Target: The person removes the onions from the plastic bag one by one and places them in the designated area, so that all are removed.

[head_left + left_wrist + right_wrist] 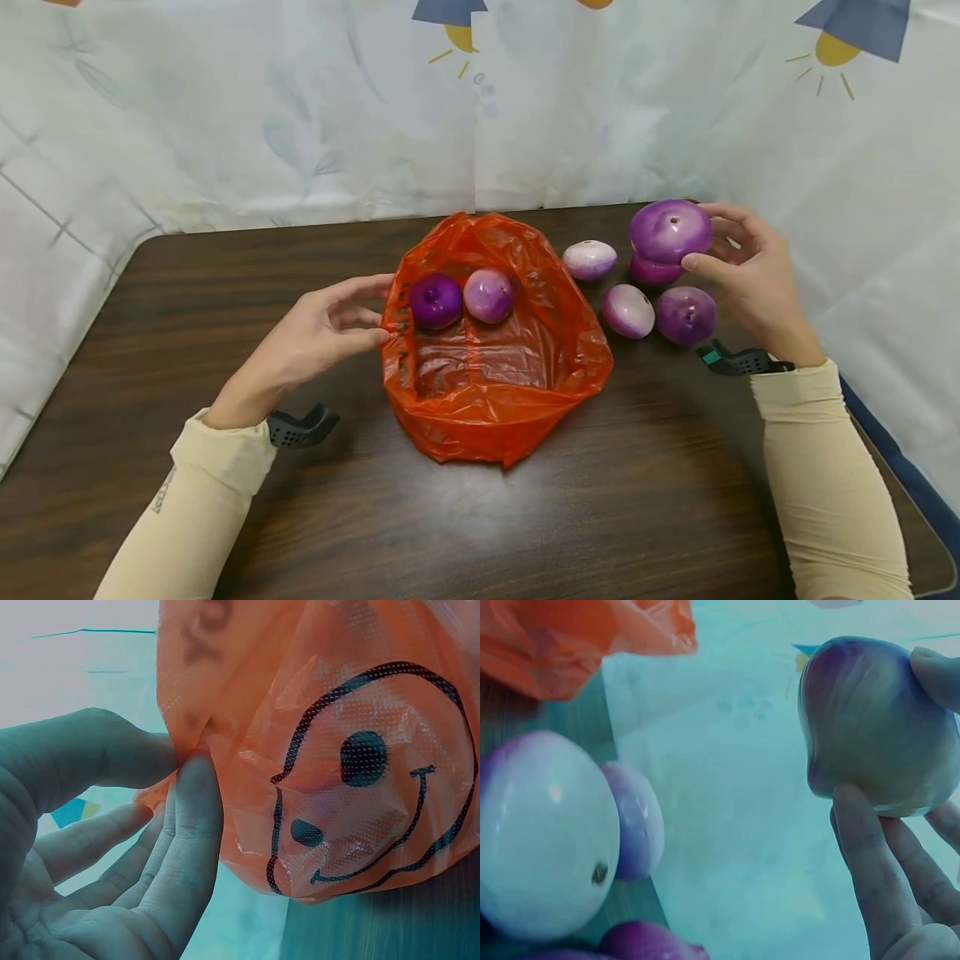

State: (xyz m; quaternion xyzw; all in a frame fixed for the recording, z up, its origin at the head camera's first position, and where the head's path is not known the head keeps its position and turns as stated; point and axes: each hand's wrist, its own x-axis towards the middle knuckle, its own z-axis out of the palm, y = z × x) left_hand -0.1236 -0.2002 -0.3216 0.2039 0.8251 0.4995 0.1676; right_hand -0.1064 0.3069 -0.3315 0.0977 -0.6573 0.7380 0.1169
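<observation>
An orange-red plastic bag [498,425] stands with its mouth open and two purple onions [437,301] inside it. My left hand [318,329] pinches the bag's left rim between thumb and fingers; a smiley face [367,787] is printed on the bag's outside. At the back right, my right hand [753,267] holds a glossy purple onion [670,232] by its right side, thumb and fingers around it. In the right wrist view this held onion [877,724] appears raised. Another onion [655,272] shows partly hidden below it.
Several onions lie on the dark wooden table [622,500] right of the bag: a whitish one [590,260] at the back, a white-and-purple one [628,312], and a purple one [686,315]. A pale patterned sheet [300,125] hangs behind the table.
</observation>
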